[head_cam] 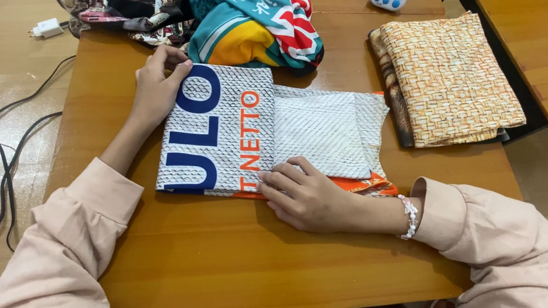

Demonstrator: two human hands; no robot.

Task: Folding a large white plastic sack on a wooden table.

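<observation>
both hands (161, 84) (303, 195) press flat, fingers spread, on a folded scaly-print jersey (257, 131).

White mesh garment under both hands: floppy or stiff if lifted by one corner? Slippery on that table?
The white mesh garment is probably floppy: it lies flat in soft folded layers and would likely unfold and drape. It looks thin, so likely light. The left hand and right hand both press it down; it may slide on the glossy wooden table.

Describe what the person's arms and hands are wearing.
Both arms wear loose, pale pink long sleeves gathered into cuffs at the wrists. The right hand has a bracelet of white and pink beads at the wrist. The left hand is bare, with no bracelet or ring visible.
</observation>
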